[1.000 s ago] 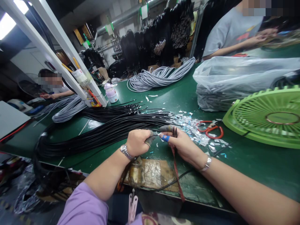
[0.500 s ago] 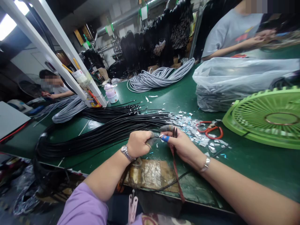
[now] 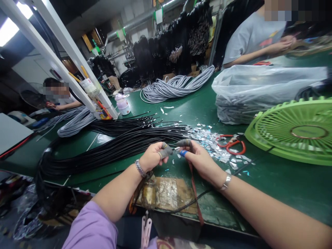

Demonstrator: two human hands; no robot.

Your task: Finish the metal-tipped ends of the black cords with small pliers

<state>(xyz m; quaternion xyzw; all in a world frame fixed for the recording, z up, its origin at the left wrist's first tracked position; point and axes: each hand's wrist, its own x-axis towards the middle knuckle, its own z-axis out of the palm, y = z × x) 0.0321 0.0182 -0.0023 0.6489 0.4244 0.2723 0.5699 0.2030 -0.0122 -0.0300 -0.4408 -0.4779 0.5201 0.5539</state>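
Observation:
My left hand is closed, with grey covers on thumb and finger. It pinches the end of a black cable, mostly hidden by the fingers. Just to its right, my right hand is closed too, blue tape round the thumb and a grey cover on a finger. A small silvery strip shows at its fingertips. Between its fingers sits a dark tool, its kind unclear, and a reddish-brown strap hangs below. Behind the hands lies a bundle of black cables with trimmed ends.
Foil scraps and red-handled scissors lie right of the cables. A green fan and a plastic bag stand at right. Grey cable coils lie behind. A taped cardboard piece is at the front edge. Two people sit across.
My left hand has drawn slightly left, opening a small gap between the two hands. The right hand has barely moved, and its silvery strip now shows in the gap.

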